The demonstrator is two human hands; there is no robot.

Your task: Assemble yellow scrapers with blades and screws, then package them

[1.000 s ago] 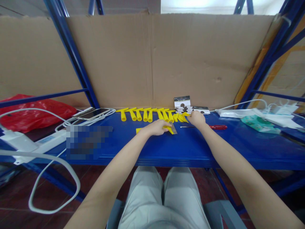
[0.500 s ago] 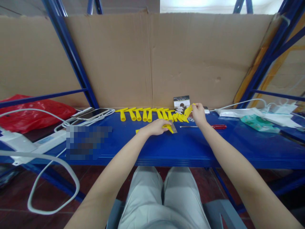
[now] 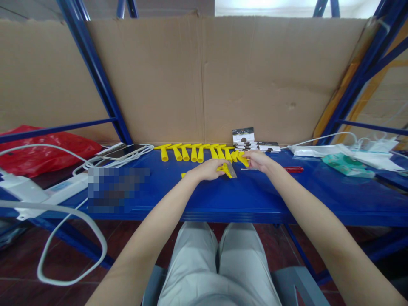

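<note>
My left hand (image 3: 211,169) is closed round a yellow scraper-like tool with a flat metal blade (image 3: 233,170), held low over the blue shelf (image 3: 236,197). To its right, my right hand (image 3: 257,160) has its fingers together at a small yellow piece (image 3: 244,160), by the end of the row; whether it grips the piece is hard to see. Several yellow T-shaped handles (image 3: 194,154) lie side by side along the back. The screwdriver's red handle (image 3: 293,169) shows right of my right wrist, and its shaft runs partly behind that hand.
Black and white cards (image 3: 243,135) stand and lie at the back. A green and white packet (image 3: 347,165) is on the right. White cables, a power strip (image 3: 68,187), a phone (image 3: 126,151) and a red bag (image 3: 47,151) sit on the left.
My right hand has come down and left from near the cards, where it held up a yellow piece, to the row's right end. My left hand has barely moved.
</note>
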